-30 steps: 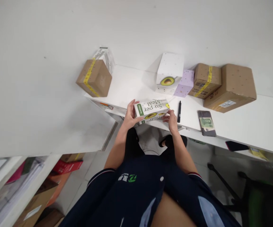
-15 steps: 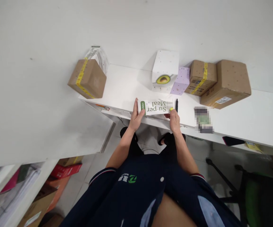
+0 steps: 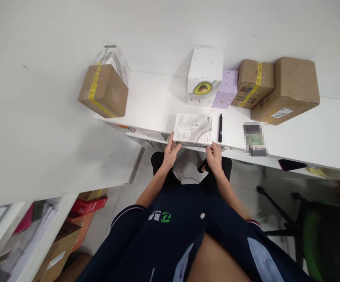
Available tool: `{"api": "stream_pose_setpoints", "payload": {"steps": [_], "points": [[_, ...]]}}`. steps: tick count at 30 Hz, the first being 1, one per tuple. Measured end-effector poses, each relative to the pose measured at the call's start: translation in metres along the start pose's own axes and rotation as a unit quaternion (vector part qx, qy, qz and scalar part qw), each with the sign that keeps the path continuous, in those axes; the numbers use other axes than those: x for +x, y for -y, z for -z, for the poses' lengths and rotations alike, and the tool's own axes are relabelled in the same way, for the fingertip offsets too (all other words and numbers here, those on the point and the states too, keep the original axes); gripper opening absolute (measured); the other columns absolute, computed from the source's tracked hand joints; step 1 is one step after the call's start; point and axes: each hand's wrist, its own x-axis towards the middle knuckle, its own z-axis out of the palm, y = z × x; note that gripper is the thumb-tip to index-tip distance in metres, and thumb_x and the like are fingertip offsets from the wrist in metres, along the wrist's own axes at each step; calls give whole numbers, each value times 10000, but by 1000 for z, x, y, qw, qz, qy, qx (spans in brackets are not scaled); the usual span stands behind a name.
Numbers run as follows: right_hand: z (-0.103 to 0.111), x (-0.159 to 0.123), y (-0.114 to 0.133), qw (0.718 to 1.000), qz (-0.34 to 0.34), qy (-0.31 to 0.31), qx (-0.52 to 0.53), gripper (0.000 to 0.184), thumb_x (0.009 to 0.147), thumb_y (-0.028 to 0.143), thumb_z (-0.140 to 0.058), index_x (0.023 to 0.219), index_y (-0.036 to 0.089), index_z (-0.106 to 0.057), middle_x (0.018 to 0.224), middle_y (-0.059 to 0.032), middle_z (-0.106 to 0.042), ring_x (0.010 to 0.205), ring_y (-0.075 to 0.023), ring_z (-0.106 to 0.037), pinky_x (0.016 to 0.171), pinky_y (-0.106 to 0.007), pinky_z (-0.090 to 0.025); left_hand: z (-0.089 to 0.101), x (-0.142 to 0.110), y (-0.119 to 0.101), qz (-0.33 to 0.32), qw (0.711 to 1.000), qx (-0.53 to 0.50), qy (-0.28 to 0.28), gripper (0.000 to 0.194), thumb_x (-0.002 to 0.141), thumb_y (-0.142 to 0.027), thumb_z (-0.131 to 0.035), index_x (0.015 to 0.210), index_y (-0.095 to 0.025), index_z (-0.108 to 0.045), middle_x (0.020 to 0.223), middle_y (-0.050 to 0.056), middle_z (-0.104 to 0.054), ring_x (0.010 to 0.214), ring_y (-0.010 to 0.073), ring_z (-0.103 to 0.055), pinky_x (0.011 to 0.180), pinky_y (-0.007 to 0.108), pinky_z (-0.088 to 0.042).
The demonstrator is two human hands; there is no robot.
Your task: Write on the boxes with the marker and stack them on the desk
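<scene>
A white printed box (image 3: 191,128) lies near the front edge of the white desk (image 3: 155,94), its text-covered panel with a barcode facing up. My left hand (image 3: 170,155) grips its near left corner, one finger along the side and the thumb at the near face. At the near right corner, my right hand (image 3: 214,156) holds the box with thumb and fingers, partly hidden by the edge. Just right of the box lies a black marker pen (image 3: 220,128). Behind it stands a tall white box with an avocado picture (image 3: 205,76).
A lilac box (image 3: 226,90) and two cardboard boxes (image 3: 255,84) (image 3: 296,88) stand at the back right. On the left is a taped cardboard box (image 3: 105,90). A blurred-out item (image 3: 255,139) lies on the right. An office chair (image 3: 319,243) stands at lower right.
The white box has turned from its "Su-per Meal" side to its text-covered panel and now lies on the desk. Both hands have shifted to its near corners. The view has tilted slightly.
</scene>
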Motion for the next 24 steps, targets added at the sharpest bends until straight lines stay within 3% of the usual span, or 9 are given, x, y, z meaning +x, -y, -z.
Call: {"api": "stream_pose_setpoints", "payload": {"steps": [4, 8, 13, 17, 20, 24], "points": [[-1, -3, -14, 991, -106, 24, 76, 455, 857, 504, -482, 1184, 242, -659, 1165, -92, -613, 908, -209, -632, 813, -386, -534, -1, -3, 6, 124, 990, -38, -48, 697, 846, -627, -635, 1473, -369, -472, 1533, 36, -483, 1364, 272, -514, 1113, 459, -446], [3, 2, -12, 968, -175, 45, 173, 550, 874, 644, -420, 1202, 255, -628, 1217, -74, -633, 881, -200, -676, 687, -312, -513, 0, 6, 2, 148, 983, -39, -102, 635, 837, -641, -635, 1380, -315, -579, 1373, 68, -605, 1180, 250, -620, 925, 376, -553], [7, 10, 3, 976, -171, 43, 129, 554, 817, 743, -493, 1019, 243, -622, 1075, -50, -664, 881, -211, -679, 675, -296, -480, 1, 20, 0, 137, 982, -60, -116, 527, 799, -568, -702, 1235, -280, -635, 1271, 72, -635, 1021, 191, -655, 751, 256, -560], [7, 13, 9, 980, -156, 38, 119, 522, 756, 720, -597, 921, 226, -615, 901, -27, -668, 863, -208, -647, 717, -312, -485, 6, 24, -1, 167, 979, -84, -81, 534, 773, -518, -728, 1216, -248, -601, 1168, 65, -662, 766, 122, -651, 729, 278, -559], [7, 11, 6, 975, -158, 38, 150, 487, 758, 657, -636, 984, 227, -653, 979, -40, -695, 895, -211, -649, 754, -331, -498, 12, 24, -1, 147, 983, -99, -53, 558, 732, -488, -755, 1195, -218, -599, 1117, 76, -689, 836, 157, -680, 831, 342, -562], [9, 5, -1, 968, -125, 73, 205, 523, 782, 510, -659, 1241, 260, -634, 1293, -78, -664, 1099, -243, -639, 871, -382, -516, 22, 25, 1, 61, 994, -86, -4, 659, 711, -437, -763, 1309, -240, -571, 1290, 109, -666, 1149, 254, -656, 998, 434, -517]]}}
